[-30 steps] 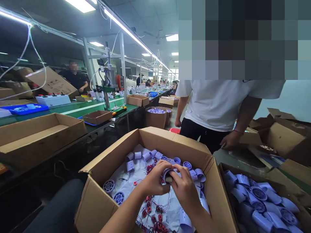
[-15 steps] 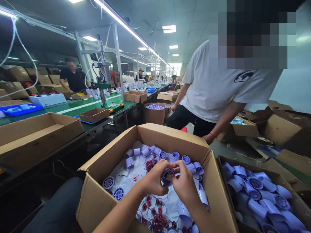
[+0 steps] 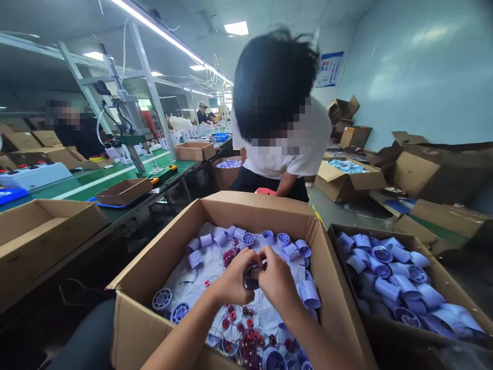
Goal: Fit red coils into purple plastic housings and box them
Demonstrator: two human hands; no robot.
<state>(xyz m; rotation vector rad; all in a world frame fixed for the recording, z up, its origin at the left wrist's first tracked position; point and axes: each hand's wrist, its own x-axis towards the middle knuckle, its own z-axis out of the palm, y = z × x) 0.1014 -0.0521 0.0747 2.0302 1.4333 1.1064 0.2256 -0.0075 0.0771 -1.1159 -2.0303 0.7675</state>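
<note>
My left hand [image 3: 235, 277] is wrapped round a purple plastic cup [image 3: 251, 281], its open mouth tipped toward me. My right hand [image 3: 275, 280] is closed at the cup's mouth, with fingers reaching inside; whatever they pinch is hidden. Both hands are above the middle of a cardboard box [image 3: 256, 204] lined with white sheet. Below them lie small red and black wired parts [image 3: 249, 336] in a tangle. Another bunch of red wired parts [image 3: 230, 256] sits just behind my left hand. Several loose purple cups [image 3: 309, 294] line the box's sides.
A second carton [image 3: 468, 285] full of purple cups stands at the right. Across the box, a person in a white shirt [image 3: 308, 136] bends forward. On the left runs a green workbench [image 3: 77, 184] with a press [image 3: 125, 105] and an open carton [image 3: 50, 231].
The view has swung to the right. The person opposite has bent lower, over a red object. My right fingers have gone deeper into the cup, which my left hand still holds.
</note>
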